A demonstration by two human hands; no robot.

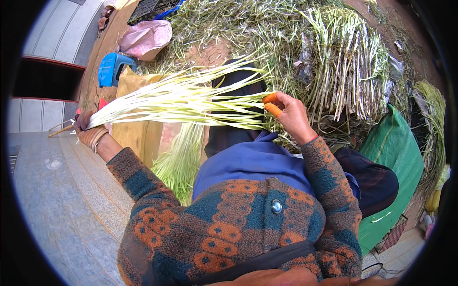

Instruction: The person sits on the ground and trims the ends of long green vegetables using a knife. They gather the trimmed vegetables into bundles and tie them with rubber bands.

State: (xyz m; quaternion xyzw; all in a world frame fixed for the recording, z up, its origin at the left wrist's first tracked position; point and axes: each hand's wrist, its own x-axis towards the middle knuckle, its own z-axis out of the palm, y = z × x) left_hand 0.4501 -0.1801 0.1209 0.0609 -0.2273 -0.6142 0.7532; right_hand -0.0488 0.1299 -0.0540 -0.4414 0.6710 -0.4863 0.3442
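Observation:
My left hand (91,130), in a brown work glove, grips the white base of a bundle of blanched garlic chives or similar leaves (179,100). The long pale-yellow leaves fan out to the right across my lap, above one knee. At their far ends is my right hand (291,112), bare except for orange finger cots (272,109) on the thumb and index finger. Those two fingertips close together on the leaf tips. Below the bundle, more pale-green leaves (182,161) hang or lie beside my left side, partly hidden by my sleeve.
A large pile of uncleaned stalks (347,68) lies at upper right on straw-like trimmings (247,28). A blue plastic jug (111,69), pink sack (146,39) and yellowish board or sheet (134,143) are at left. A green woven sheet (393,150) spreads at right.

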